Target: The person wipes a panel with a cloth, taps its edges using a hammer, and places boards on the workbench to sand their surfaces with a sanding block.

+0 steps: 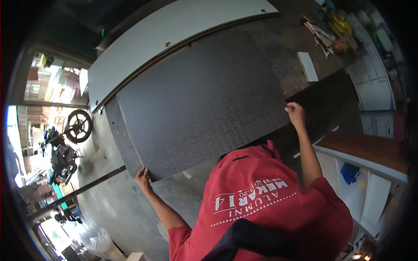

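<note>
A large dark grey sheet [196,104] with a finely textured surface stretches in front of me. My left hand [143,176] pinches its near left corner. At the right edge, close to the near right corner, the fingers of my right hand [296,114] are closed on the sheet's border. Under the sheet's left side shows a strip of another grey board [119,126] with small dark holes. Beyond the far edge lies a long white panel [174,37] with round holes along its near side.
A small white block [308,66] lies at the far right, near a pile of tools [337,37]. On my right stands a white cabinet with a brown top [363,154]. A motorcycle [65,152] is parked on the left, past the concrete floor [104,195].
</note>
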`<act>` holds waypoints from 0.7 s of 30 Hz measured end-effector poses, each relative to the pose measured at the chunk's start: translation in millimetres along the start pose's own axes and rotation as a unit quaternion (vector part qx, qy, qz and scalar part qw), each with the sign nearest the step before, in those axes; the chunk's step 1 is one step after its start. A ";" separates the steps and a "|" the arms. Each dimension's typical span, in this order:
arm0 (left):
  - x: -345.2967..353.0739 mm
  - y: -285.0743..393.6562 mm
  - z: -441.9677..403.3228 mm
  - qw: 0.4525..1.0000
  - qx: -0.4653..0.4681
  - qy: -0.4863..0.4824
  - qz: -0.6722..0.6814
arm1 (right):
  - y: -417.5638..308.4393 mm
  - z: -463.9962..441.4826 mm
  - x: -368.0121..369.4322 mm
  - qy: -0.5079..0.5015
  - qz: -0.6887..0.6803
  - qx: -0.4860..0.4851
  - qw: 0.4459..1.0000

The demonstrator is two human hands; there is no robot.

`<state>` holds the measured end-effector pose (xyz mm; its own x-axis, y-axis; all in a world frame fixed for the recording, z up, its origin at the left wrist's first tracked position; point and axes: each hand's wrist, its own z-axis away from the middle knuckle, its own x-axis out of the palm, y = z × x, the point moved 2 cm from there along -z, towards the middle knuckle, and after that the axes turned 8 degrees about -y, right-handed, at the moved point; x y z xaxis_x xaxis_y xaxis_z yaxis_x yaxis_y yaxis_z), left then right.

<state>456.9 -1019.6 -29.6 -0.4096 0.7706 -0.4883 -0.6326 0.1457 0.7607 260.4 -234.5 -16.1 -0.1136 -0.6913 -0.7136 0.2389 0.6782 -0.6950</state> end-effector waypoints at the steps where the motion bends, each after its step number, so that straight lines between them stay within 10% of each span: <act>1: 2.6 3.7 -0.9 1.000 0.002 -0.008 -0.005 | 3.0 -4.6 0.3 0.005 0.001 0.008 1.000; 11: -2.1 -46.3 61.8 0.978 -0.147 0.007 0.150 | 22.0 28.1 -27.8 -0.178 -0.094 0.285 0.937; 21: 18.7 -52.9 68.9 0.928 -0.152 0.108 0.322 | 38.0 54.5 -7.0 -0.049 -0.364 0.284 0.886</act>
<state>528.0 -970.1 -49.4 -0.8685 0.4902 -0.0735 -0.3536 -0.5088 0.7849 322.8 -217.4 -32.7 -0.3594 -0.9310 -0.0645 0.5859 -0.1713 -0.7921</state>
